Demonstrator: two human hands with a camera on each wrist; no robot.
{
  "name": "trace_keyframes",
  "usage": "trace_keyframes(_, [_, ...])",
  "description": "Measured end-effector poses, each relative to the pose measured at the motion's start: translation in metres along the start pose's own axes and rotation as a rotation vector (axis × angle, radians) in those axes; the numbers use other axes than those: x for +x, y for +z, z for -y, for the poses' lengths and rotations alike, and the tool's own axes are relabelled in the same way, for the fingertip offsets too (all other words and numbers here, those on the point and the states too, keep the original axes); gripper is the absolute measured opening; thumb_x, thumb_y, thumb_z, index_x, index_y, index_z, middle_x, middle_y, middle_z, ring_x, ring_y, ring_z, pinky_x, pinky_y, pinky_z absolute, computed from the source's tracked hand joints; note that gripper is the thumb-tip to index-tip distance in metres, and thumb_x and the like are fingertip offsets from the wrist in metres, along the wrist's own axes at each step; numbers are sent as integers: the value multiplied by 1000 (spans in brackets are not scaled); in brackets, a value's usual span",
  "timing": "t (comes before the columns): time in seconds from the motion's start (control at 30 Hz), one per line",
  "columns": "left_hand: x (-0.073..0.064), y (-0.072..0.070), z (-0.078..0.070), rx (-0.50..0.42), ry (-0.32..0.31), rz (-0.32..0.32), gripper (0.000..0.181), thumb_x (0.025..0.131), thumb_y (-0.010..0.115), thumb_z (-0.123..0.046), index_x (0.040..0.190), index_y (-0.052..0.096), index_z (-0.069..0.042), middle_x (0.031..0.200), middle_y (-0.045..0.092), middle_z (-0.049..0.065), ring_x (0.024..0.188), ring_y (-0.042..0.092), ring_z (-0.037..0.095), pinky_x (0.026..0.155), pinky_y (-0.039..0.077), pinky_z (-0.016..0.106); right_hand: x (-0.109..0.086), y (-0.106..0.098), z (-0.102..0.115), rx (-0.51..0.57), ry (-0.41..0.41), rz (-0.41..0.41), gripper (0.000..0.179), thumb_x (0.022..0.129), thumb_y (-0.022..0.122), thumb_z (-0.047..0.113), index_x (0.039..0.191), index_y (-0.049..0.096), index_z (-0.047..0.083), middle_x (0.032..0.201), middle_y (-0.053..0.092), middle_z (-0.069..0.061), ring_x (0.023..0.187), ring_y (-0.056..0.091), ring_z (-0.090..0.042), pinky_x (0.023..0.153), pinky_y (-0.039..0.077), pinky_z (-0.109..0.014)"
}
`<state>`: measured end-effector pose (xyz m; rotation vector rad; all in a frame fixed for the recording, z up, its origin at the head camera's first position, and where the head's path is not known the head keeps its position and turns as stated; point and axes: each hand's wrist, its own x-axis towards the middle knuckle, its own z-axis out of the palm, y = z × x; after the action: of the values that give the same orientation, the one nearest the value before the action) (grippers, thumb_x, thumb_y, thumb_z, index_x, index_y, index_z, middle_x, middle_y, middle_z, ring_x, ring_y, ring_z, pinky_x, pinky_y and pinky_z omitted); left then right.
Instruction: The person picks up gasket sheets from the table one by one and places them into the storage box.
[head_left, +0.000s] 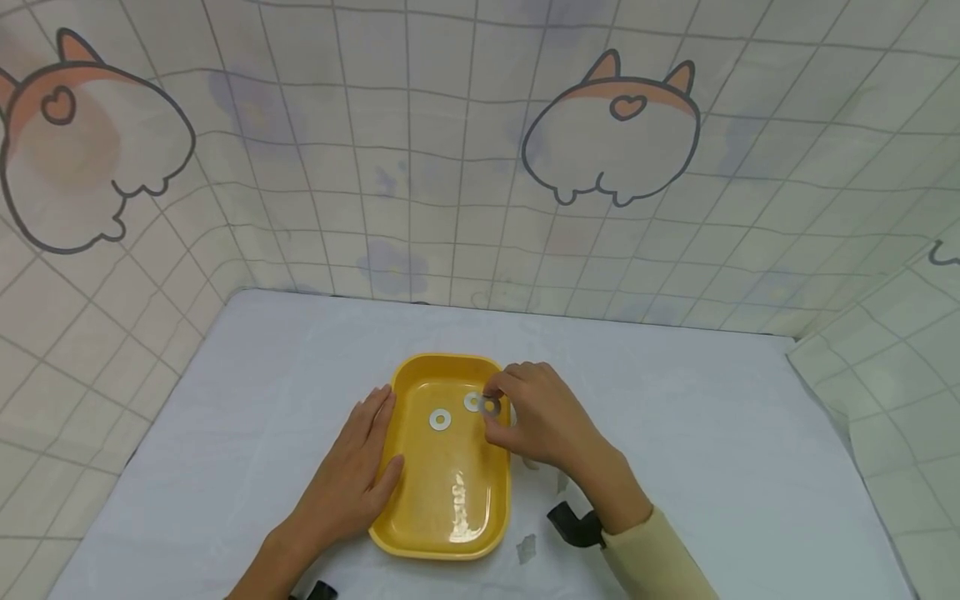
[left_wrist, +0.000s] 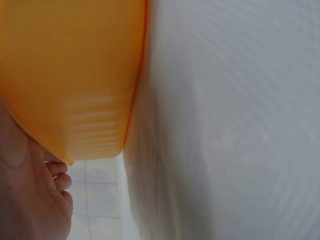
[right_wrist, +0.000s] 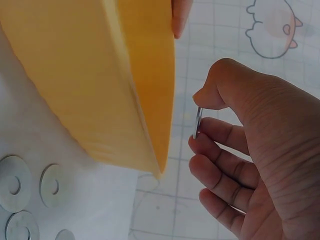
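Note:
A yellow tray [head_left: 438, 475] lies on the white-covered table. Two flat metal washers sit inside it: one washer [head_left: 440, 419] near the middle, another washer [head_left: 472, 402] towards the far right. My left hand [head_left: 348, 479] rests along the tray's left rim, fingers straight and thumb over the edge. Above the tray's right side, my right hand [head_left: 543, 417] pinches a washer [right_wrist: 198, 121] between thumb and fingertips. The right wrist view shows that washer edge-on, apart from the tray.
Several loose washers [right_wrist: 14, 184] lie on the table outside the tray's right side, mostly hidden by the right hand in the head view. A grey patch [head_left: 527, 548] marks the cloth near the tray. A tile-patterned curtain [head_left: 465, 167] surrounds the table.

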<state>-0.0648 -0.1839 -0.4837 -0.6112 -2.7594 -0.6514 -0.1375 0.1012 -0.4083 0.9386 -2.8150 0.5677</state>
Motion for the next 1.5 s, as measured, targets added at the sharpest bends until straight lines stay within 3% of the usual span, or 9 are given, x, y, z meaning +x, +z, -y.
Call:
trace_keyframes(0.6, [-2,0,1,3,-8,12,80,101,61,-21,167,23,2,174,27,21,161,28,37,137,-2,25,23,0,3,10,-28,38,21,89,75,29,101,77,12,95,75,-1,86,63,-18,94,57,-37])
trace_keyframes(0.87, [-1,0,0,0,-7,13,78,102,60,-21,167,23,2,175,26,19,162,28,37,138,0,28,33,4,6,17,-52,52,20,89,74,28,102,77,12,96,77,-1,86,66,-18,92,58,-37])
trace_keyframes(1.1, [-1,-3,-1,-6,-50,69,78,104,59,-26,168,21,-2,177,23,15,164,23,33,139,4,33,41,9,6,20,-61,70,19,90,75,28,102,77,13,95,77,0,85,65,-17,94,59,-37])
trace_keyframes(1.27, [-1,-2,-1,-10,-44,61,79,103,59,-25,168,22,-1,176,24,17,164,24,34,139,3,32,44,10,7,39,-69,83,20,90,74,28,101,79,13,94,76,0,84,64,-17,96,59,-38])
trace_keyframes(1.5, [-1,-2,0,-2,-39,54,79,102,60,-24,168,22,-1,176,24,16,163,25,34,139,12,39,47,12,9,6,-111,85,18,88,75,27,99,79,14,90,74,1,79,61,-15,88,58,-36])
